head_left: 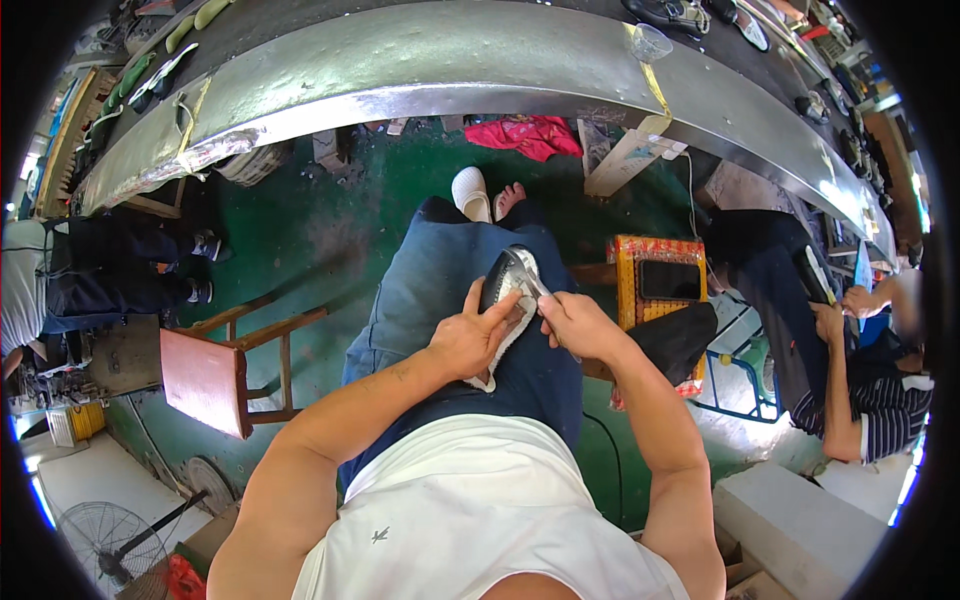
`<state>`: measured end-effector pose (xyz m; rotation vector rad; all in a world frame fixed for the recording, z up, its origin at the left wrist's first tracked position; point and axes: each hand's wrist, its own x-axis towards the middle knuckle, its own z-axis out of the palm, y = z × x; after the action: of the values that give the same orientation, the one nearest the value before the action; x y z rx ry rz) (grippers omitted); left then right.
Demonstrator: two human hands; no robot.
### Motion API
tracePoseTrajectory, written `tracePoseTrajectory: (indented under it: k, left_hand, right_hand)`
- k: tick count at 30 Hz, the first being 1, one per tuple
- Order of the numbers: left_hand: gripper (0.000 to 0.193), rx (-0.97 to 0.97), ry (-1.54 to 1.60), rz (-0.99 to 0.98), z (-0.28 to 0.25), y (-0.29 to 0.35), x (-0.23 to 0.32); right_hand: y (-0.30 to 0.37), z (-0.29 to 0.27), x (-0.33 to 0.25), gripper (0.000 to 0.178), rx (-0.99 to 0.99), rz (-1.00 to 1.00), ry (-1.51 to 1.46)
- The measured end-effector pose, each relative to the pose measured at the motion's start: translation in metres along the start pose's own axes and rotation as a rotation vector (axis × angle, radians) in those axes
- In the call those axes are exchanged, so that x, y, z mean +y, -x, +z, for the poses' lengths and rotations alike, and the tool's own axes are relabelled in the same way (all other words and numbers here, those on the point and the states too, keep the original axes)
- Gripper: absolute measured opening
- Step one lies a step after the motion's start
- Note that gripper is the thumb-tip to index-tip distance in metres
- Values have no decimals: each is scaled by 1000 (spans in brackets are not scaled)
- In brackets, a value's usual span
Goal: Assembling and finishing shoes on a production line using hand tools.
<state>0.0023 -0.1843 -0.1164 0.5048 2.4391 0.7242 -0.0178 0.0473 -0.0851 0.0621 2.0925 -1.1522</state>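
Workshop w/ green floor [330,230] and a long grey conveyor [420,60] ahead: on the seated person's lap, left hand [468,340] fingers clasp a dark shoe upper [508,285] w/ white lining, right hand [575,325] fingers pinched on a thin tool [533,288] at its edge, wooden stool [225,365] at left.
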Motion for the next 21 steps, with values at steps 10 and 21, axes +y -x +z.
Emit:
tracePoseTrajectory:
  k: [10, 21]
  left_hand:
    - [100, 213, 325, -136, 40, 2, -23]
    - [105, -62, 590, 128, 31, 29, -48]
  right_hand:
    - [26, 36, 15, 39, 198, -342, 419]
    - [58, 46, 9, 39, 112, -331, 510]
